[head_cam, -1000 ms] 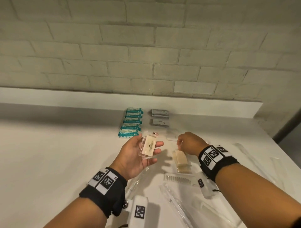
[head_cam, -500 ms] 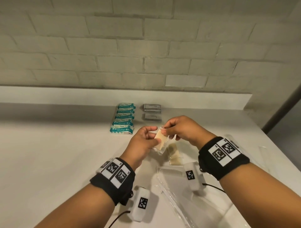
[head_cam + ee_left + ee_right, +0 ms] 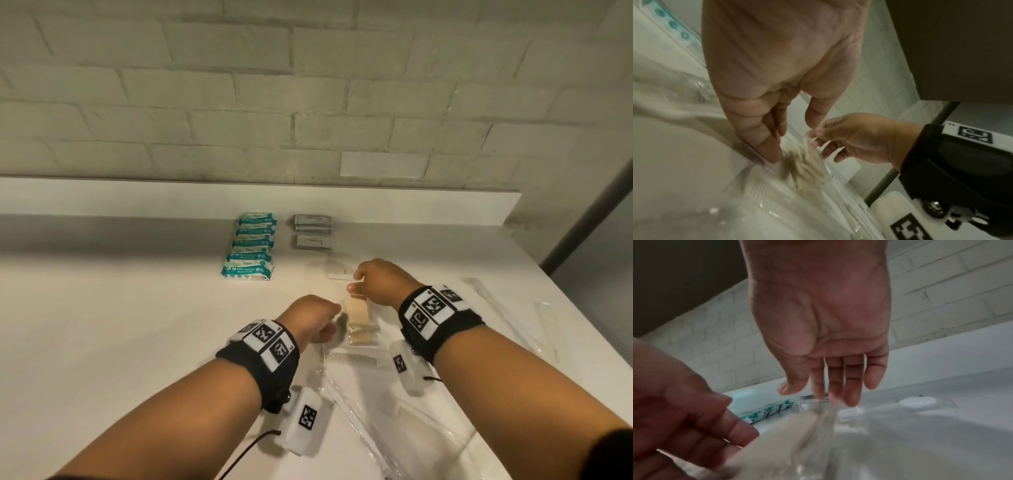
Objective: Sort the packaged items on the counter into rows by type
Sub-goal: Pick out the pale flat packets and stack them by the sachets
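No legible words or numbers anywhere. Teal-and-white packets [image 3: 249, 247] in a row at the table's back edge carry print too small to read. Grey sachets [image 3: 312, 230], just right of the packets, show a pale line of lettering, unreadable. Wristbands [image 3: 432, 310] bear black-and-white square coded markers; the same kind of marker sits on the white camera unit [image 3: 306, 418] under the left wrist.

Likely a hotel bathroom: white counter [image 3: 102, 325], painted brick wall [image 3: 308, 102], packaged toiletries [image 3: 251, 246].
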`<state>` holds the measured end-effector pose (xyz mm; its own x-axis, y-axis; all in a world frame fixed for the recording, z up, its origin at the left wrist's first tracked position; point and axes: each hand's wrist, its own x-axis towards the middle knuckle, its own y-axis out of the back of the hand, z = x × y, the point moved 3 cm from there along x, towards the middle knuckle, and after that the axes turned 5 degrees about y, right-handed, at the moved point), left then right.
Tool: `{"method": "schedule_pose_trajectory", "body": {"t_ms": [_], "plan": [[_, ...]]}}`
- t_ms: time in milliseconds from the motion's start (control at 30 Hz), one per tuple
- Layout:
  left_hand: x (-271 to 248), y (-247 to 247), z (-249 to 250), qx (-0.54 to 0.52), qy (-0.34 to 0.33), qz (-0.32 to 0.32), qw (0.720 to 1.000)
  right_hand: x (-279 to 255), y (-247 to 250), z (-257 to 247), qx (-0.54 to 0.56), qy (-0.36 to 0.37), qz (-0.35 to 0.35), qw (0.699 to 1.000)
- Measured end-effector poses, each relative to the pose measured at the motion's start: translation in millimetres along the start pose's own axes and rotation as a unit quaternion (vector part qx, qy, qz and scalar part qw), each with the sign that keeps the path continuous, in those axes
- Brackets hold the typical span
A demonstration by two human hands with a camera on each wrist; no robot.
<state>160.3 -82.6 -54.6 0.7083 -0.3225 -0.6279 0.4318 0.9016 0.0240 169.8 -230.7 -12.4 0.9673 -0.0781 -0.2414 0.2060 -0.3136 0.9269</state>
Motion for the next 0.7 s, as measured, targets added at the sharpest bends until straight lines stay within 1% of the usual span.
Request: {"method": "schedule_pose_trajectory", "body": {"t_ms": [67, 100, 133, 167, 200, 233, 267, 300, 400, 500, 567, 600, 667, 700], "plan": [[-2.6, -4.9, 3.3, -0.024, 0.026, -0.012, 0.999, -2.9, -3.9, 12.8, 0.026, -0.080, 0.015, 0.996], [-1.7, -6.1, 4.1, -0.020, 0.032, -0.016, 0.999, -6.7, -7.5, 20.0, 0.047, -0.123, 0.000, 0.991], [-1.0, -7.2, 4.7, -0.009, 0.033, -0.020, 0.999, -11.6, -12.9, 26.8, 0.091, -0.162, -0.026, 0.982], [-1.2, -8.2, 4.6, 0.004, 0.035, -0.022, 0.999, -16.9, -20.9, 30.3, 0.167, -0.199, -0.054, 0.964], [-0.9, -9.6, 4.3, 0.017, 0.036, -0.021, 0.999, -24.7, -27.4, 30.1, 0.251, -0.230, -0.076, 0.937], [2.2, -11.5, 4.5, 0.036, 0.034, -0.017, 0.999, -30.7, -32.3, 26.6, 0.313, -0.245, -0.085, 0.914], [5.1, -14.2, 4.6, 0.049, 0.033, -0.015, 0.998, -31.3, -36.5, 24.2, 0.340, -0.247, -0.082, 0.904], [6.3, -16.0, 4.8, 0.057, 0.030, -0.009, 0.998, -28.3, -39.3, 21.6, 0.343, -0.246, -0.075, 0.904], [8.5, -18.1, 4.2, 0.071, 0.009, 0.006, 0.997, -19.5, -45.6, 14.0, 0.302, -0.250, -0.077, 0.917], [8.7, -15.2, -1.7, 0.040, -0.006, 0.004, 0.999, -19.3, -48.2, 8.8, 0.323, -0.249, -0.078, 0.910], [7.5, -12.7, -4.8, 0.012, -0.008, -0.009, 1.000, -23.0, -46.4, 5.7, 0.361, -0.220, -0.056, 0.904], [6.9, -11.8, -6.0, 0.010, -0.013, -0.011, 1.000, -25.3, -45.0, 3.4, 0.367, -0.200, -0.049, 0.907], [8.7, -7.4, -7.0, 0.020, -0.036, 0.019, 0.999, -28.0, -40.4, -1.7, 0.350, -0.155, -0.031, 0.923], [12.1, -3.8, -7.2, 0.022, -0.049, 0.043, 0.998, -27.4, -36.1, -2.7, 0.322, -0.128, 0.000, 0.938]]}}
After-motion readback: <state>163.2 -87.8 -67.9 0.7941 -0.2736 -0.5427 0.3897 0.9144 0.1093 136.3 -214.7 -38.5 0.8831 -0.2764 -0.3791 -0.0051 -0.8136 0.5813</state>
